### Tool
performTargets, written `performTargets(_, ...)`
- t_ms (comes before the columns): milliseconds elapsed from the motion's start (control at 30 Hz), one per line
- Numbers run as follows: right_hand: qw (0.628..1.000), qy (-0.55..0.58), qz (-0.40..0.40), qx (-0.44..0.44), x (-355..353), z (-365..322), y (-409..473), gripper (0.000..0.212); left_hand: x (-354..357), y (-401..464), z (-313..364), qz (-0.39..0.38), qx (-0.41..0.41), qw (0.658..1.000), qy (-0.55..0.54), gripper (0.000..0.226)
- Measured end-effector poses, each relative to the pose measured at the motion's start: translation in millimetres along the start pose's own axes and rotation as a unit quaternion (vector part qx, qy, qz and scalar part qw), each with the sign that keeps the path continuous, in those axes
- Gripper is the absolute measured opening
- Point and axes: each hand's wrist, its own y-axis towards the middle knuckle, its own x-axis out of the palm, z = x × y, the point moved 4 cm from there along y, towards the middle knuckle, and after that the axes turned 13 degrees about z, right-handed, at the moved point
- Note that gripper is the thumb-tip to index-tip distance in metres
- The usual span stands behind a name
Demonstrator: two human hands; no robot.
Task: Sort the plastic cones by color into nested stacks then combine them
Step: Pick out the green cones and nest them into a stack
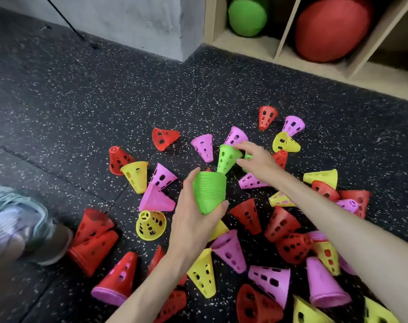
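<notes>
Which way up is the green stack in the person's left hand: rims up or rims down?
Rims up. The green stack shows its ringed rims on top and its narrow end down in the left hand.

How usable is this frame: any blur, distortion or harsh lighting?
Head view: wide-angle bending shows in the slanted shelf unit; the shoe at the left edge is motion-blurred; the left hand, green stack and right hand are fairly sharp; light is soft and even, without strong glare.

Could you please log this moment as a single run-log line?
left hand: grips green stack | right hand: pinches green cone above the stack | floor: red, pink, yellow cones loose
</notes>
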Motion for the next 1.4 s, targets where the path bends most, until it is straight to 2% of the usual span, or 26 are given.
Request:
performTargets(133, 0.999, -0.031, -0.013, 0.003, 15.8, 6.9, 12.5, 0.054, 3.4, 1.9, -4.2, -0.001, -0.004, 1.000, 0.000, 0.086)
performTargets(233, 1.000, -0.026, 0.008, 0.008, 19.0, 8.6, 11.9, 0.051, 2.8, 1.3, -6.9, 0.000, -0.014, 1.000, -0.006, 0.085)
performTargets(400, 0.995, 0.020, 0.091, 0.030, 18.6, 12.0, 1.9, 0.029, 1.6, -2.4, -8.3, -0.011, -0.015, 1.000, -0.003, 0.085)
performTargets(700, 0.978, 0.137, 0.142, 0.066, -18.4, -3.3, -29.0, 0.031, 0.5, -11.2, -4.9, -0.044, -0.014, 0.999, 0.005, 0.087)
performTargets(867, 0.974, 0.196, 0.110, 0.032, -38.0, -23.4, -48.5, 0.031, -3.1, -15.4, -5.7, -0.046, -0.025, 0.999, -0.008, 0.087)
performTargets(1100, 0.978, 0.200, 0.056, -0.018, -26.9, -38.4, -65.2, 0.036, -7.9, -19.3, -7.7, -0.048, -0.009, 0.999, 0.000, 0.090)
performTargets(1400, 0.980, 0.196, -0.015, -0.029, -15.6, -50.9, -70.0, 0.023, -6.4, -18.4, -7.9, -0.051, 0.017, 0.999, 0.006, 0.092)
